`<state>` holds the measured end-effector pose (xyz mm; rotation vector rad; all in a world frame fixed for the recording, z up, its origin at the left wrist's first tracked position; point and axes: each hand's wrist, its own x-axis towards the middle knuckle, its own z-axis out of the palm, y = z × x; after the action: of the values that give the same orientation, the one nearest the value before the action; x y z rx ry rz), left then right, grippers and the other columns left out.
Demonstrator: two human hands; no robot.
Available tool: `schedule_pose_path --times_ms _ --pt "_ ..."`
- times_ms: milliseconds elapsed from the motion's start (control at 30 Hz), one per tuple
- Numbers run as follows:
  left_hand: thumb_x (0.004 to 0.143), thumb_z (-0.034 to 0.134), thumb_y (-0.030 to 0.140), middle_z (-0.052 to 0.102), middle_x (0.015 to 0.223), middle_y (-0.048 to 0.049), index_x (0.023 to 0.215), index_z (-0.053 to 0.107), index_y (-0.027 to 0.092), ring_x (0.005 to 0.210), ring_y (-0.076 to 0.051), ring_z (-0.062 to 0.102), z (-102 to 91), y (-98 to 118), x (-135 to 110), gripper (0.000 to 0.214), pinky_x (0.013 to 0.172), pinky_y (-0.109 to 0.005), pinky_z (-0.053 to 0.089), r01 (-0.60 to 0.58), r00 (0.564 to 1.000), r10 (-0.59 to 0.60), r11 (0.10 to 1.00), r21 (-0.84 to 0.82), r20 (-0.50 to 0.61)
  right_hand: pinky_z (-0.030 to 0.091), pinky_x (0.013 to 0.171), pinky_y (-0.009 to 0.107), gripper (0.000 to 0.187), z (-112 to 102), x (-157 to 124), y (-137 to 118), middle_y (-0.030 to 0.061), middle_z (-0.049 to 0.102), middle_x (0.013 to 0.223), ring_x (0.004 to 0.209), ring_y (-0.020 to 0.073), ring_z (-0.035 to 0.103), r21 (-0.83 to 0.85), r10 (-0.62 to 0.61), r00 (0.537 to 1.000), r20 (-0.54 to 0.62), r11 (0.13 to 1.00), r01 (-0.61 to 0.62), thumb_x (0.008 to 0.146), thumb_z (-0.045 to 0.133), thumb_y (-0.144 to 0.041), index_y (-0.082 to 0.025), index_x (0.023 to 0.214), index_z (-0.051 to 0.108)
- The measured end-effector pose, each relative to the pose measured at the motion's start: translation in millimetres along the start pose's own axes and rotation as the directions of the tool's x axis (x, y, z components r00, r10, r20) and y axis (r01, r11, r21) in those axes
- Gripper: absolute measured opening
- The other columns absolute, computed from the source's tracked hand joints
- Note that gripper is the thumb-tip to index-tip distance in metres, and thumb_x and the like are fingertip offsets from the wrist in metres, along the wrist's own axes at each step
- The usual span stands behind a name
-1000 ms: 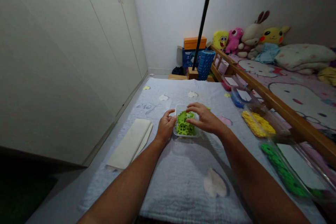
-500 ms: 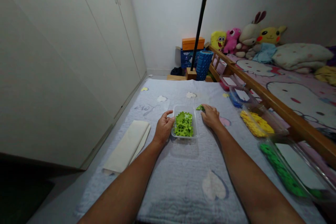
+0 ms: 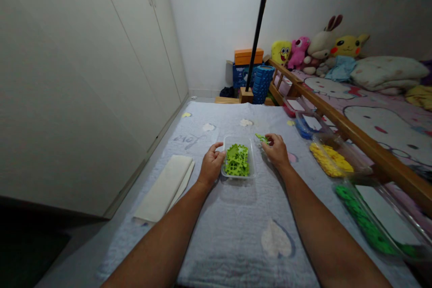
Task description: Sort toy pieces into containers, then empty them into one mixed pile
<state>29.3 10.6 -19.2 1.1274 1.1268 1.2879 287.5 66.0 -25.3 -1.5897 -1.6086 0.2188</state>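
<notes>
A clear plastic box (image 3: 253, 172) stands in the middle of the cloth-covered surface, with several light-green toy building pieces (image 3: 237, 160) piled inside. My left hand (image 3: 212, 162) grips the box's left side, thumb by the rim and index finger reaching along the far corner. Just right of the box, my right hand (image 3: 276, 149) pinches a light-green toy building piece (image 3: 261, 138) between thumb and fingers. That piece is tilted and looks lifted a little off the cloth; my fingers cover part of it.
A folded off-white cloth (image 3: 165, 189) lies on the left. Along the right edge are clear boxes of green pieces (image 3: 364, 220), yellow pieces (image 3: 329, 159), blue pieces (image 3: 305, 130) and red pieces (image 3: 289, 108). A wooden bed rail (image 3: 354, 128) runs behind them.
My right hand has moved slightly right and raised the light-green piece, which lay flatter on the cloth before. My left hand stays on the box.
</notes>
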Motion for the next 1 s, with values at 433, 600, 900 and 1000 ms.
schedule_pose_path --times_ms 433,600,900,1000 --pt "0.078 0.067 0.045 0.048 0.059 0.0089 0.122 0.057 0.017 0.051 -0.009 0.044 -1.4 -6 3 0.053 0.053 -0.020 0.035 0.001 1.000 -0.001 1.000 -0.027 0.021 0.036 0.089 0.039 0.017 -5 -24 -94 0.0073 0.068 0.094 0.096 0.0253 0.056 -0.179 -0.305 0.934 0.184 0.924 0.337 0.086 0.062 -0.033 -0.021 0.098 0.068" --pt "0.079 0.066 0.045 0.049 0.060 0.0088 0.122 0.056 0.017 0.052 -0.010 0.046 -1.9 -8 4 0.053 0.054 -0.020 0.036 -0.002 1.000 0.003 1.000 -0.027 0.028 0.036 0.086 0.038 0.025 -1 -26 -99 0.0096 0.069 0.095 0.095 0.0262 0.055 -0.278 -0.226 0.954 0.198 0.920 0.276 0.091 0.060 -0.044 -0.021 0.092 0.069" --pt "0.078 0.066 0.043 0.042 0.056 0.0102 0.120 0.059 0.016 0.050 -0.009 0.040 -2.3 -7 4 0.051 0.052 -0.019 0.031 -0.012 1.000 0.012 1.000 0.022 -0.004 0.042 0.090 0.040 0.018 -36 -24 -75 0.0079 0.071 0.096 0.096 0.0245 0.061 -0.056 -0.183 0.954 0.237 0.978 0.202 0.090 0.057 -0.035 -0.022 0.089 0.069" --pt "0.078 0.066 0.044 0.045 0.057 0.0095 0.121 0.059 0.017 0.051 -0.009 0.043 -2.2 -9 4 0.052 0.053 -0.019 0.033 -0.005 1.000 0.005 1.000 0.012 -0.002 0.038 0.097 0.045 0.016 -39 -33 -73 0.0084 0.072 0.111 0.108 0.0274 0.058 -0.071 -0.239 0.935 0.261 0.961 0.266 0.090 0.058 -0.032 -0.024 0.095 0.071"
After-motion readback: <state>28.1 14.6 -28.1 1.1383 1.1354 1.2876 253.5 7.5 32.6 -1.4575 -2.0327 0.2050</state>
